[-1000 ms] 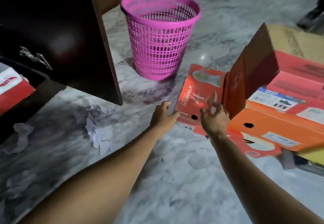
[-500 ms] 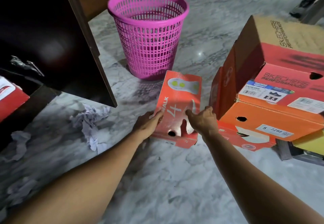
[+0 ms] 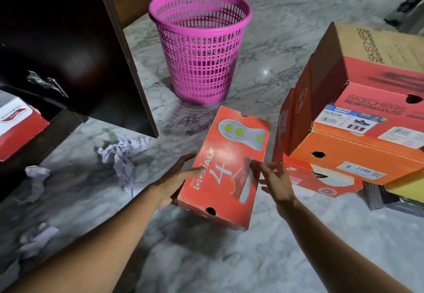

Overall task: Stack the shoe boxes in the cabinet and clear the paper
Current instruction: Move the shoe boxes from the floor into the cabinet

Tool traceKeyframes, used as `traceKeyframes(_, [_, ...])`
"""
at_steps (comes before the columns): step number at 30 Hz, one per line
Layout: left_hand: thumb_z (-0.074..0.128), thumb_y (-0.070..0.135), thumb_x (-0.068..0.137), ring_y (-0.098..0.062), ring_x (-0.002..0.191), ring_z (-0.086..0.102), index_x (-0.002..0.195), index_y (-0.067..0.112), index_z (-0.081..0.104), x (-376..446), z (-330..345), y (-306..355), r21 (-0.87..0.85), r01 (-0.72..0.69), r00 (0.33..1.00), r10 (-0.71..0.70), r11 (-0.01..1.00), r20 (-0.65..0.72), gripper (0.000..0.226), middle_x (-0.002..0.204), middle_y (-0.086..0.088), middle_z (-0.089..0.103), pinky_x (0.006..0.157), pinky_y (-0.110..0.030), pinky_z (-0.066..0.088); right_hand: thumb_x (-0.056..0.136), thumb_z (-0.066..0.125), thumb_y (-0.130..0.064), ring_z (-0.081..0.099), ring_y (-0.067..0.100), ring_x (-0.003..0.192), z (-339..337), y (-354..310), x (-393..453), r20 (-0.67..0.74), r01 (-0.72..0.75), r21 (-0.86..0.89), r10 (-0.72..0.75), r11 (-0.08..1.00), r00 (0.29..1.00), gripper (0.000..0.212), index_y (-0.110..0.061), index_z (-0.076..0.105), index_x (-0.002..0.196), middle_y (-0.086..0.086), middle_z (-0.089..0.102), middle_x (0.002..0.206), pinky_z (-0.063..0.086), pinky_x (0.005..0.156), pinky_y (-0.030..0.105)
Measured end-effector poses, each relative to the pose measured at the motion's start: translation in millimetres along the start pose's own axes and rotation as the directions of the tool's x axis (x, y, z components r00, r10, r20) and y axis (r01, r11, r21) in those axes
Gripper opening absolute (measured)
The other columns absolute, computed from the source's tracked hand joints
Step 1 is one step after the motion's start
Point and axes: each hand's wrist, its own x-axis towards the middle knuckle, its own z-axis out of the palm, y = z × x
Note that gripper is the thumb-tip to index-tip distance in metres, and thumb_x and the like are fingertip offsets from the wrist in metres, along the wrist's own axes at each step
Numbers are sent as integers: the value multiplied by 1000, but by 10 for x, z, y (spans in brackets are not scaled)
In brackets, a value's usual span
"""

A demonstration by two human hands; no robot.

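A red shoe box printed "GO WALK 4" is lifted off the marble floor in the middle of the view. My left hand grips its left side with the thumb on the lid. My right hand holds the right edge, fingers spread. To the right stands a pile of shoe boxes, orange and red, topped by a tan and red one. The dark cabinet is at the left with its door open and a red and white box on its shelf. Crumpled paper lies on the floor by the cabinet.
A pink plastic basket stands on the floor behind the held box. More crumpled paper lies at the lower left. The cabinet door's edge juts out between the cabinet and the basket. A dark shoe is at the far right.
Both hands took hold of the red box beside the pile and drew it toward me and leftward, raising it off the floor.
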Motion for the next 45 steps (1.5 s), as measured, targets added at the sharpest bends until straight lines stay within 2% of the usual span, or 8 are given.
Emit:
traceKeyframes(6, [92,34,67,-33,127,65,141,46,53,-399,-237,-103,45,13,976,-22,999,219,84,134,-8,70,114,-56,44,79,70,-68,74,23,105,89,-180,-123,267,-16,190,-36,982,963,56,-43,54,126,-6,77,116,56,93,56])
traceKeyframes(12, [83,67,67,-31,131,61,144,46,52,-597,-466,99,-85,-141,989,137,986,-49,85,135,-4,70,117,-60,40,102,59,-36,64,39,124,460,-281,-359,508,12,316,-180,949,843,47,-15,53,144,17,65,137,49,106,55])
traceKeyframes(18, [81,55,74,-26,104,76,131,20,64,-1188,-900,250,-19,-226,948,216,974,-232,69,116,-7,78,101,-45,57,93,67,-47,68,24,122,1154,-593,-610,646,87,238,-225,967,729,52,-35,53,141,-4,68,135,46,109,56])
traceKeyframes(23, [75,36,75,-28,79,74,107,9,73,-1634,-1484,499,-109,-413,824,321,904,-467,42,95,-14,77,77,-39,59,77,69,-66,66,22,123,1619,-886,-711,831,78,174,-189,982,523,77,-54,38,148,-9,61,144,51,101,49])
traceKeyframes(28, [74,48,86,-47,120,64,140,10,59,-1974,-2105,784,-10,-588,611,437,809,-660,68,136,-24,65,107,-62,49,77,79,-44,58,33,133,1947,-1040,-855,938,35,209,-211,977,274,85,-49,37,151,4,56,150,41,108,68])
traceKeyframes(35, [57,41,101,-27,118,67,139,20,56,-2195,-2485,1139,328,-519,305,530,789,-791,43,135,-9,66,102,-47,54,63,77,-41,74,30,101,2718,-1815,-959,869,71,245,-252,967,426,49,-31,76,110,6,75,115,60,84,54])
traceKeyframes(38, [57,53,89,-8,127,46,143,29,51,-2330,-2428,1042,733,-138,130,746,666,-653,59,142,5,45,106,-29,38,80,70,-40,73,24,87,3171,-2205,-889,838,19,196,-178,980,516,26,-30,75,103,5,74,99,60,78,49])
traceKeyframes(45, [68,41,88,-21,134,49,144,21,54,-2288,-2764,794,942,194,306,896,274,-324,61,146,0,52,107,-41,49,79,68,-55,67,27,102,4079,-2780,-838,815,112,66,-118,992,568,43,-20,68,104,8,70,101,61,81,46])
